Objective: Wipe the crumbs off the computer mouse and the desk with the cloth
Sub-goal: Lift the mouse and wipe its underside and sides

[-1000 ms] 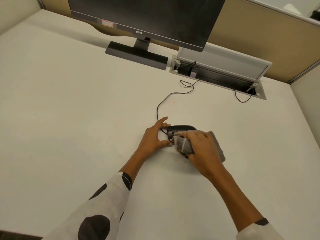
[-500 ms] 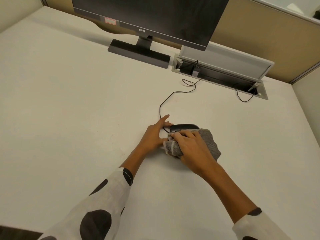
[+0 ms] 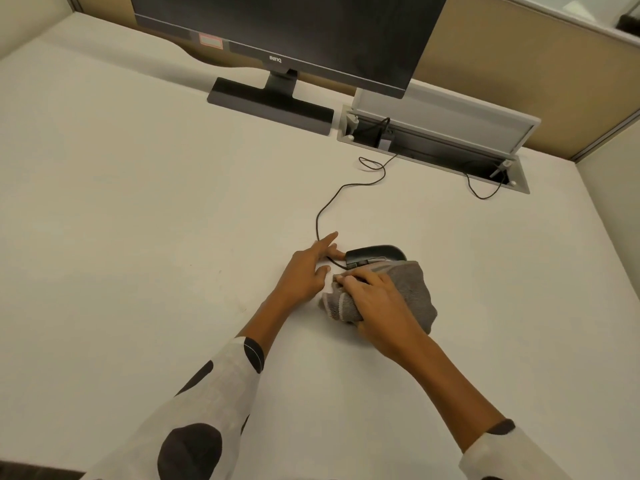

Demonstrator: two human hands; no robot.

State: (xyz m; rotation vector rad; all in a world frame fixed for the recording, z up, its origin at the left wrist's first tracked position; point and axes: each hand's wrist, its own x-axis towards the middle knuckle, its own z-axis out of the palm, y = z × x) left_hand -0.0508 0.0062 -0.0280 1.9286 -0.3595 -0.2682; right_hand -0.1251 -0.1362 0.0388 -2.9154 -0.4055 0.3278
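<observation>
Two bare hands meet over a black computer mouse [image 3: 375, 255] near the middle of a pale desk [image 3: 138, 209]. At left, a forearm in a white sleeve with dark spots [image 3: 194, 410] reaches forward; the left hand [image 3: 304, 271] lies low over the surface with its fingers extended and spread, holding nothing, fingertips just beside the front end of the mouse, where the cable leaves it. To its right, the right hand [image 3: 377, 303] has its fingers curled down into a bunched grey cloth [image 3: 412, 292], gripping it and pressing it against the near side of the mouse and the desk beneath. The cloth covers the mouse's near flank and rear; only the top and front buttons show. Crumbs are too small to make out.

Behind the hands, the thin black mouse cable [image 3: 332, 199] loops away across the desk toward an open cable tray [image 3: 433, 147] recessed in the surface, its white lid tilted up; the cable's far end reaches the tray, where dark cables and a plug sit inside, and a second black wire loops out at the right end. Left of the tray stands a dark monitor [image 3: 287, 32] on a flat black base [image 3: 270, 105], screen off. Tan partition panels [image 3: 519, 71] close the far edge of the desk.
</observation>
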